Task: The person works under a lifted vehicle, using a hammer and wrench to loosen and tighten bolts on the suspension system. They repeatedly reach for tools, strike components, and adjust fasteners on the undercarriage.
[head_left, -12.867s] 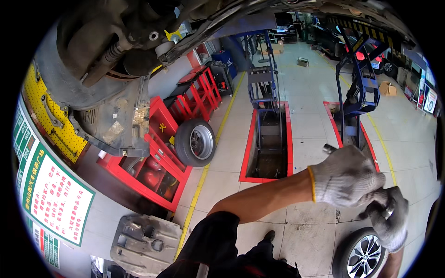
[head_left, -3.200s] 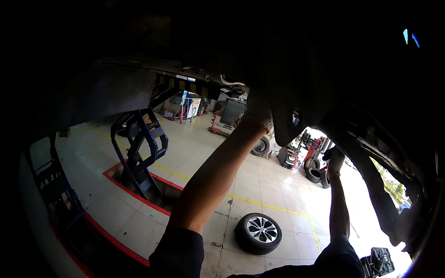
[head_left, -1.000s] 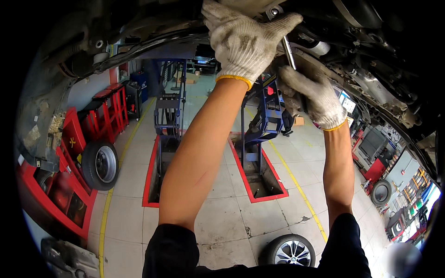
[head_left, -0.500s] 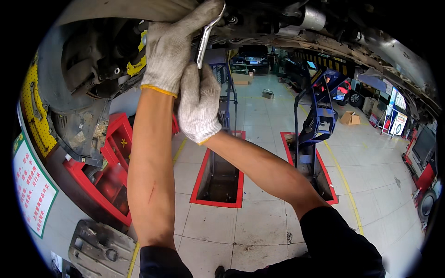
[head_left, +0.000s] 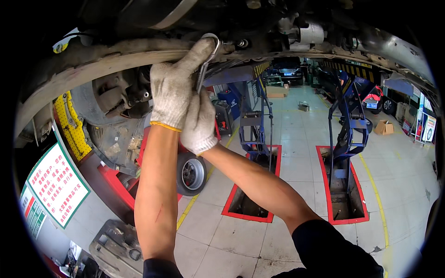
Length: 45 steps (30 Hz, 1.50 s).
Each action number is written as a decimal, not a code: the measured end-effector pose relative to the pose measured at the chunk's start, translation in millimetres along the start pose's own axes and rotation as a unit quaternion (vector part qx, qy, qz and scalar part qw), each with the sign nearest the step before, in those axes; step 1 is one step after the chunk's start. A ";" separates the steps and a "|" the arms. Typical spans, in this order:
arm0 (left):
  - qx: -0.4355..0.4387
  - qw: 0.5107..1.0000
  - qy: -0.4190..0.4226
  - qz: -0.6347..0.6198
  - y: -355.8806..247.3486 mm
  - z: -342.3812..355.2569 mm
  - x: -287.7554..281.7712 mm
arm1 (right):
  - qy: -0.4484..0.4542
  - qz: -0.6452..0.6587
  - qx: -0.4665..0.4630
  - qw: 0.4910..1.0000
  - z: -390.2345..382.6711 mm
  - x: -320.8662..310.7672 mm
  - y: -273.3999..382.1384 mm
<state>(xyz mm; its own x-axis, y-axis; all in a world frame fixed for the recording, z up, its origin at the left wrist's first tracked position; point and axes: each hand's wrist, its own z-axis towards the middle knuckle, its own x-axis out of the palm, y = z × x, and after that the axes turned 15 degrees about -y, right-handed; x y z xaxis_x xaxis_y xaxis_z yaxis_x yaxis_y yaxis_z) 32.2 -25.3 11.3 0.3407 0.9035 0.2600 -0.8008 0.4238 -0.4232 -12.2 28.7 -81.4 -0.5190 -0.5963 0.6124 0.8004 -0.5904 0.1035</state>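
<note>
We are holding a metal wrench (head_left: 202,76) under the car (head_left: 120,52). Our right hand (head_left: 199,123) is clamping its lower end; our left hand (head_left: 174,88) is resting its thumb beside the wrench's top, but its fingers are hiding, so we are not telling whether they are gripping

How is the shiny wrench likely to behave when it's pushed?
The wrench looks like metal, so it likely stays stiff and may feel heavy for its slim size. Its smooth, shiny surface could be slippery, though the gloved right hand at its lower end probably helps grip.
</note>
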 end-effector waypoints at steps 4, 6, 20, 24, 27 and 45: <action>0.000 0.997 -0.071 -0.033 18.3 -8.3 -11.1 | 0.299 -0.134 0.136 0.935 67.3 -87.1 67.5; -0.019 0.991 -0.131 -0.024 12.9 -6.2 -15.4 | 0.439 -0.276 0.208 0.829 150.6 -123.6 125.9; -0.028 0.991 -0.125 -0.041 6.6 -10.5 -10.8 | 0.421 -0.241 0.041 0.874 121.5 -123.6 87.9; -0.014 0.990 -0.138 -0.038 11.6 -7.4 7.3 | 0.284 -0.235 -0.033 0.929 115.0 -129.7 72.2; -0.017 0.993 -0.094 -0.069 3.5 -10.4 25.8 | 0.115 -0.220 -0.134 0.959 17.7 -61.1 15.1; -0.062 0.987 -0.126 0.072 6.0 -6.7 -0.8 | 0.284 -0.106 0.089 0.949 46.4 -114.1 49.2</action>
<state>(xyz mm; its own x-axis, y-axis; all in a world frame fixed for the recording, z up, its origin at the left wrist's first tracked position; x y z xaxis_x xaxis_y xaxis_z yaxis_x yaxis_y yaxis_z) 30.5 -23.0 2.8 0.0813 0.9167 0.3912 -0.7600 0.3109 -0.5707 100.4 93.0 -109.8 -0.7115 -0.7011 0.0477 0.6719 -0.6589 0.3382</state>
